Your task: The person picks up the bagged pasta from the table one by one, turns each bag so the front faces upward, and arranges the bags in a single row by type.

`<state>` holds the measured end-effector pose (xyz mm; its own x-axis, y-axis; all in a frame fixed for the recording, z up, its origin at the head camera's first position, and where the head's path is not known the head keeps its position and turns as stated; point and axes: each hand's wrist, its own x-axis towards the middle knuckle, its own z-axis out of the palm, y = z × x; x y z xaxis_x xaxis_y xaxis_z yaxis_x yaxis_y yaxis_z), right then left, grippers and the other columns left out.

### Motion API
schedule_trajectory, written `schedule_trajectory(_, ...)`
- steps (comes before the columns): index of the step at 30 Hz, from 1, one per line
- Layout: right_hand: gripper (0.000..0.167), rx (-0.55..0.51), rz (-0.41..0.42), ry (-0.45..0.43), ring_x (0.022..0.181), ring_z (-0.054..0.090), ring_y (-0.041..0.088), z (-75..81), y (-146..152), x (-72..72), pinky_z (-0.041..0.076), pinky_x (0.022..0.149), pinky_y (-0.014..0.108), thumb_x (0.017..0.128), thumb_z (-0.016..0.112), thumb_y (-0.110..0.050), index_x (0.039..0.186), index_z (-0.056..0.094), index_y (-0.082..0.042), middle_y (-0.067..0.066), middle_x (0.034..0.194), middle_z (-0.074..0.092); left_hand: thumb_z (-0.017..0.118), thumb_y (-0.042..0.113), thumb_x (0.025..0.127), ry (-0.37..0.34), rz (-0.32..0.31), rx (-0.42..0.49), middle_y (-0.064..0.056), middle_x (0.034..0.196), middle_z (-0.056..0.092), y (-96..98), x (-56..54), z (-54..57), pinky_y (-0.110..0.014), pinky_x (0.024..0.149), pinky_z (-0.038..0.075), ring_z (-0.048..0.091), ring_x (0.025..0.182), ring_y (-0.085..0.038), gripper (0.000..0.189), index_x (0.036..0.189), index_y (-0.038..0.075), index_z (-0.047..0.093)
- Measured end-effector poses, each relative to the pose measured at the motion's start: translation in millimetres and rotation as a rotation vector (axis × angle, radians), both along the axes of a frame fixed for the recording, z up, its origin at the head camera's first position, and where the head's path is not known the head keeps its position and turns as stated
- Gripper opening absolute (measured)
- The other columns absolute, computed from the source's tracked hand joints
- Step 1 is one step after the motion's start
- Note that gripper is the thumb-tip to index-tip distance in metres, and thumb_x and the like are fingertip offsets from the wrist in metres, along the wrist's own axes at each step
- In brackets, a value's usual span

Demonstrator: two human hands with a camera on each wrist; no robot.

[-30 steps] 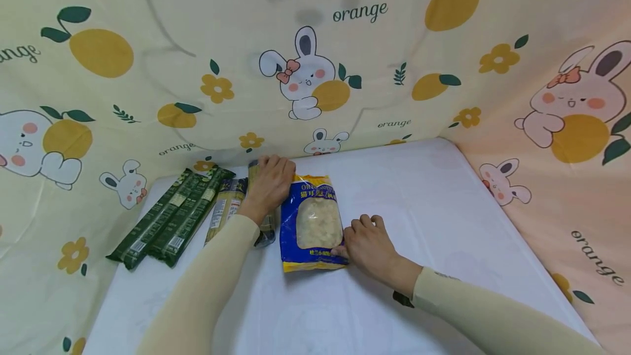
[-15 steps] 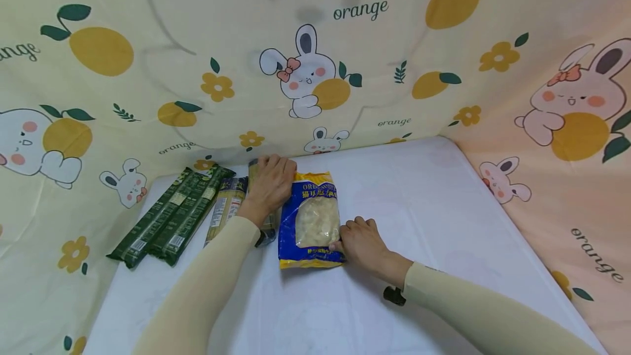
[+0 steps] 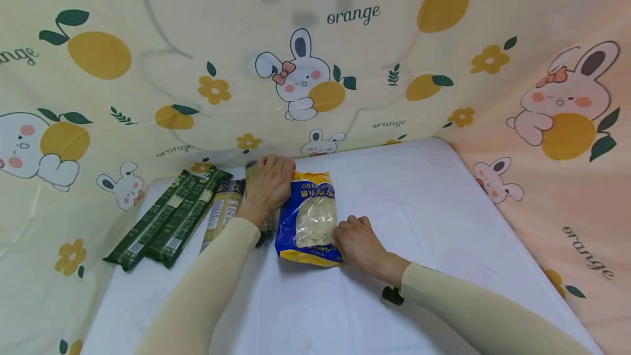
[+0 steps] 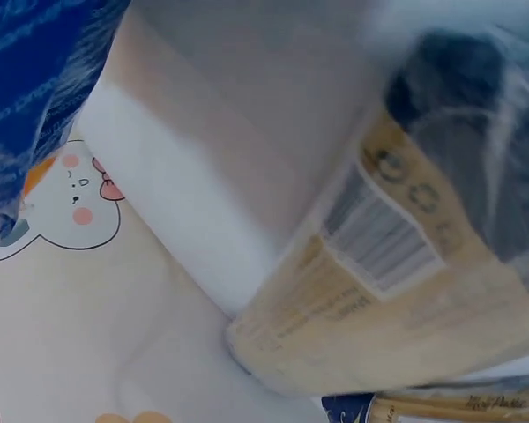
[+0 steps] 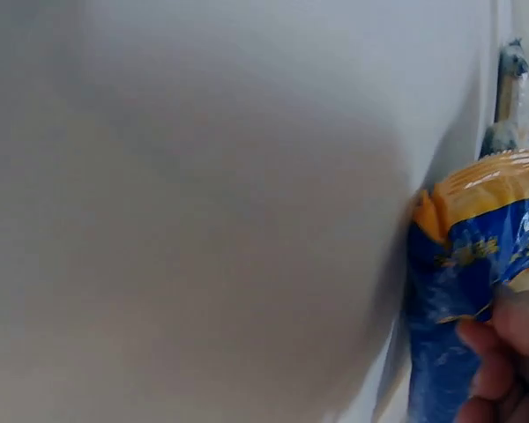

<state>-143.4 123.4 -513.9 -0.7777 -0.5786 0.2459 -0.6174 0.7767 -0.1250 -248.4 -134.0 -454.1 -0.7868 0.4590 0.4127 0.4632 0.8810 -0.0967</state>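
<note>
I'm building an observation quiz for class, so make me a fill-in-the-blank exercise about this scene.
1. On the white table lie ____ long dark green packets.
2. In the head view, the hand at the lower right edge of the blue-and-yellow plastic bag is the person's ____ hand.
3. The English word printed on the cream rabbit-patterned cloth is ____.

Missing words: two; right; orange.

Two green packets (image 3: 189, 219) side by side, white table (image 3: 409, 207), rabbit-print backdrop (image 3: 374, 64) behind.
</note>
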Motion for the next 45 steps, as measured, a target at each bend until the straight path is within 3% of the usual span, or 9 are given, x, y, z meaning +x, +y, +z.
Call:
schedule_trajectory(6,0.027,0.081,0.075,0.214,0.078,0.049,0.024,6.0,26,-1.7,0.044,0.082,0.043,0.098,0.066,-0.014,0.074,0.054,-0.013,0.0,0.076,0.056,0.038,0.019,0.115,0.0,0.032,0.088,-0.007,0.107,0.066,6.5,-0.8,-2.3,-0.049,0.1,0.036,0.052,0.104,-0.031,0.021,0.112,0.008,0.055)
schedule_trajectory(11,0.023,0.188,0.081,0.305,0.079,0.048,0.027,23.6,50,2.5,0.045,0.086,0.046,0.093,0.062,-0.007,0.073,0.05,-0.01,0.003,0.073,0.05,0.042,0.019,0.115,-0.074,0.099,0.141,-0.007,0.102,0.068,19.9,-3.4,-1.6,-0.05,0.099,0.036,0.054,0.102,-0.031,0.017,0.112,0.008,0.056)
schedule_trajectory(16,0.019,0.236,0.109,0.333,0.08,0.047,0.028,27.6,58,11.2,0.046,0.09,0.049,0.088,0.065,-0.007,0.074,0.052,-0.009,0.004,0.072,0.047,0.048,0.014,0.112,-0.058,0.134,0.012,-0.01,0.109,0.07,34.1,-14.3,-6.0,-0.053,0.103,0.042,0.058,0.106,-0.032,0.012,0.113,0.006,0.057)
schedule_trajectory(20,0.015,0.276,0.123,0.339,0.083,0.049,0.029,23.7,57,13.4,0.046,0.092,0.05,0.09,0.06,-0.009,0.076,0.054,-0.008,0.004,0.073,0.048,0.043,0.008,0.111,-0.023,0.129,-0.103,-0.011,0.112,0.07,41.5,-21.5,-15.8,-0.056,0.103,0.045,0.062,0.109,-0.033,0.015,0.112,0.003,0.058)
schedule_trajectory(25,0.018,0.288,0.097,0.353,0.083,0.05,0.03,19.2,57,9.7,0.046,0.093,0.05,0.094,0.048,-0.009,0.077,0.053,-0.007,0.006,0.075,0.05,0.044,0.012,0.112,-0.08,0.173,-0.151,-0.009,0.11,0.069,44.4,-23.8,-24.2,-0.056,0.104,0.045,0.06,0.11,-0.031,0.013,0.11,0.006,0.056)
schedule_trajectory(31,0.023,0.262,0.081,0.371,0.082,0.049,0.03,15.0,58,3.5,0.045,0.091,0.05,0.095,0.037,-0.009,0.075,0.049,-0.007,0.006,0.075,0.049,0.045,0.013,0.112,-0.197,0.185,-0.127,-0.009,0.107,0.067,44.3,-22.3,-29.9,-0.056,0.105,0.046,0.059,0.109,-0.031,0.01,0.112,0.006,0.053)
schedule_trajectory(37,0.02,0.267,0.079,0.347,0.082,0.049,0.03,14.7,57,0.3,0.045,0.092,0.05,0.095,0.046,-0.009,0.075,0.048,-0.008,0.005,0.074,0.049,0.054,0.031,0.111,-0.285,0.181,-0.069,-0.012,0.123,0.066,44.3,-10.7,-27.7,-0.058,0.107,0.046,0.057,0.118,-0.034,0.027,0.123,0.007,0.057)
schedule_trajectory(45,0.027,0.205,0.022,0.336,0.084,0.053,0.032,11.3,55,-2.5,0.045,0.093,0.054,0.099,0.052,-0.018,0.075,0.049,-0.008,0.006,0.075,0.05,0.046,0.053,0.11,-0.476,0.062,-0.038,-0.012,0.154,0.054,53.5,31.1,-17.0,-0.063,0.12,0.034,0.044,0.147,-0.034,0.06,0.152,0.01,0.05)
